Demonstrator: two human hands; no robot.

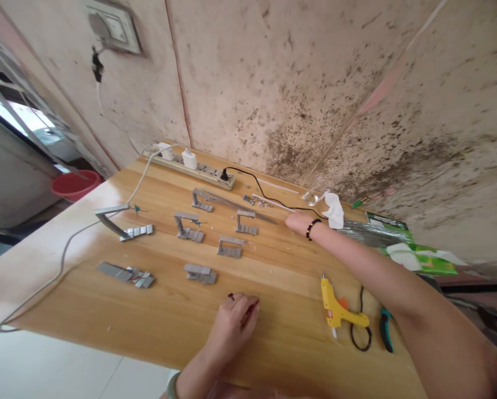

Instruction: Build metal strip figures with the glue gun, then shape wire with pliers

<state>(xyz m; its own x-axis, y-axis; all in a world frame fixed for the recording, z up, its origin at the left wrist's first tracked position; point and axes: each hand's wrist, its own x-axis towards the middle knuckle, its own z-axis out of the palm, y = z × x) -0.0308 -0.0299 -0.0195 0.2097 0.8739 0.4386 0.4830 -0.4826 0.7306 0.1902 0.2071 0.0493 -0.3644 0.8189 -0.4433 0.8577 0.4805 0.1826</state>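
My left hand (236, 318) rests near the front of the wooden table (157, 316) with its fingers curled together; whatever they may hold is hidden. My right hand (297, 221) reaches to the back of the table, and its fingers do not show. It is close to the end of a long thin grey strip (248, 209) and to a black cable. Left of my hands stand several small grey bracket-shaped pieces with segmented bases, among them one tall piece (115, 221) and one low piece (200, 273). A flat grey piece (127, 274) lies at the front left.
A yellow glue gun (335, 307) and teal-handled pliers (385, 330) lie under my right arm. A power strip (190, 165) runs along the wall. Small metal bits (254, 200), a crumpled white tissue (334, 210) and green packaging (431, 259) sit at the back and right.
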